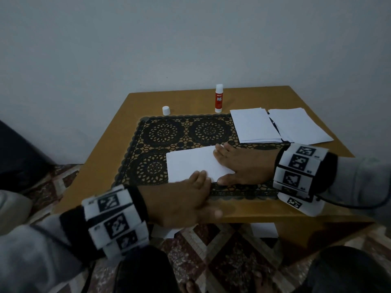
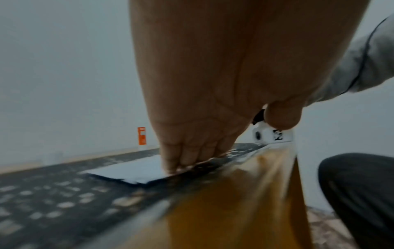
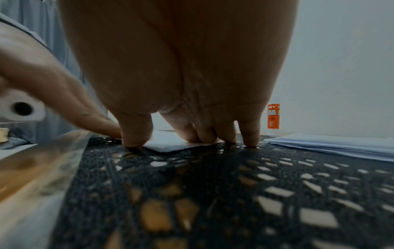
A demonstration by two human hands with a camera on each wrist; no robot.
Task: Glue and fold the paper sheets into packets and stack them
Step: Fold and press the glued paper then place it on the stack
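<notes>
A folded white paper sheet (image 1: 190,163) lies on the black lace mat (image 1: 169,132) in the middle of the table. My right hand (image 1: 237,163) lies flat with straight fingers pressing the sheet's right end (image 3: 170,145). My left hand (image 1: 190,193) presses its straight fingertips (image 2: 177,163) on the sheet's near edge (image 2: 138,170). A red and white glue stick (image 1: 219,98) stands upright and uncapped at the back, seen also as the glue stick (image 3: 273,116) and glue stick (image 2: 141,136). Its white cap (image 1: 166,110) stands to the left.
Two piles of white paper sit at the back right: one pile (image 1: 254,125) and another (image 1: 300,125) beside it. The wooden table (image 1: 254,210) stands against a plain wall. Patterned floor and dark-clad knees lie below the front edge.
</notes>
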